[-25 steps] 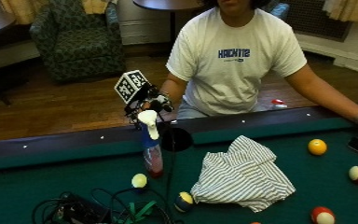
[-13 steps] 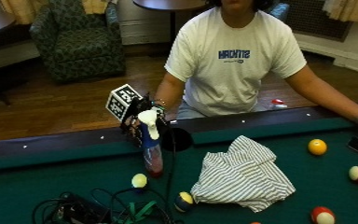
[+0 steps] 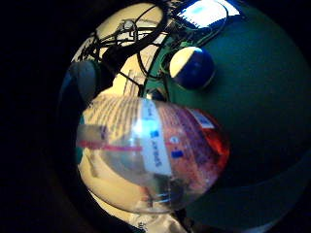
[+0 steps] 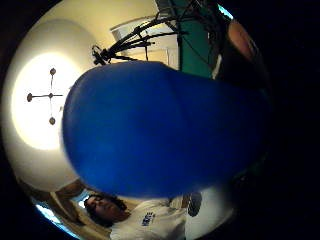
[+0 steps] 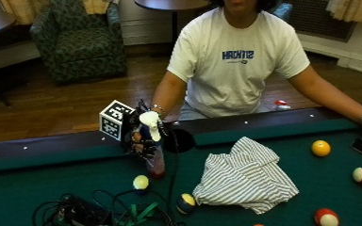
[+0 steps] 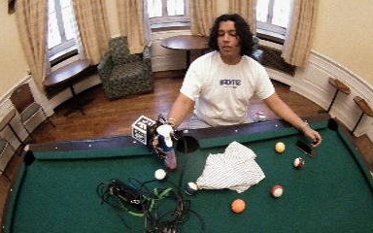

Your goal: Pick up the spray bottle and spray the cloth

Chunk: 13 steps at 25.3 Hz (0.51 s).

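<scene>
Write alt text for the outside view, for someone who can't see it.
A person's gloved right hand grips a spray bottle upright on a green pool table, beside a crumpled striped cloth. Billiard balls lie scattered on the felt.

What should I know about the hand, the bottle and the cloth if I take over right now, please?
Right hand: grips the spray bottle by its neck, bottle upright near the table's far rail.
Striped cloth: crumpled on the green felt beside the bottle, apart from it.
Done: bottle is in hand; whether it is off the felt cannot be told.
Left: aim the white nozzle at the cloth and spray.
</scene>
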Available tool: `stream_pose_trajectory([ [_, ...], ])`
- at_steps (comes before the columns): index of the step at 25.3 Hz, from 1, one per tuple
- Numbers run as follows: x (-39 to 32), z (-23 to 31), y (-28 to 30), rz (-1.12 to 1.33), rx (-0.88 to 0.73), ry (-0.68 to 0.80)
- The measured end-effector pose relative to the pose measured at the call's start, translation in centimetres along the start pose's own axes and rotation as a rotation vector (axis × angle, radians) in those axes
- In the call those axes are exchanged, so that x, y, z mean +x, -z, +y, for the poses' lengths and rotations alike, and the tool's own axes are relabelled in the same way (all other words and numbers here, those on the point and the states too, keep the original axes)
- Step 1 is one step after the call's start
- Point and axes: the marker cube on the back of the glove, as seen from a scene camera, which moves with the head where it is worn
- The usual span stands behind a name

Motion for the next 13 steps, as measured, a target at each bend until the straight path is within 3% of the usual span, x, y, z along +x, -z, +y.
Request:
stream_pose_trajectory([
  [7, -1.4, -1.3, -1.3, 0.020, 0.041, 0.076],
  [13, -1.7, -2.6, -2.5, 0.047, 0.233, 0.129],
])
